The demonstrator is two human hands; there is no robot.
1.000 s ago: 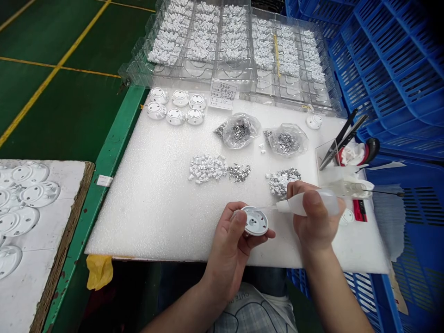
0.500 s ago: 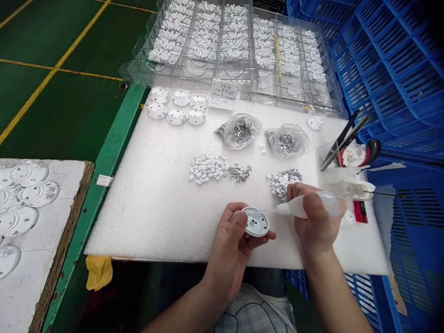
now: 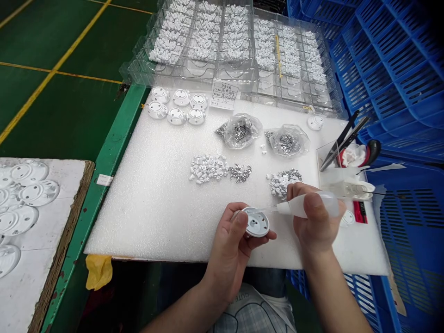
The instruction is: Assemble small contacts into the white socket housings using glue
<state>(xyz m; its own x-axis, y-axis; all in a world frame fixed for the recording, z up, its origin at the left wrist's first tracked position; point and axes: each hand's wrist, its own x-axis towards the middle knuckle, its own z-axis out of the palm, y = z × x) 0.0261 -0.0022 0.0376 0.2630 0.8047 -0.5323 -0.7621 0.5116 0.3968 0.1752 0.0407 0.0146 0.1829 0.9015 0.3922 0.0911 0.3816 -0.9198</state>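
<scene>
My left hand (image 3: 234, 236) grips a round white part (image 3: 257, 224) by its rim, its hollow side turned up; small holes and a central post show inside. In my right hand (image 3: 317, 219) is a white squeeze bottle (image 3: 294, 206), lying nearly level. Its thin clear nozzle reaches over the part's upper edge; whether the tip touches is too fine to tell. Just beyond the bottle lies a pile of small white and metal pieces (image 3: 279, 184). Farther left are a heap of small white pieces (image 3: 208, 168) and a little heap of metal pieces (image 3: 240, 173).
Two clear bags of metal bits (image 3: 243, 132) stand mid-table. Several finished-looking white round parts (image 3: 176, 116) sit at the back left. Clear trays (image 3: 236, 74) line the far edge. At right are a tool holder with tweezers (image 3: 342, 138) and blue crates (image 3: 391, 83).
Almost nothing differs. The bottle and its nozzle have shifted very slightly over the round part, which stays in place in my left hand.
</scene>
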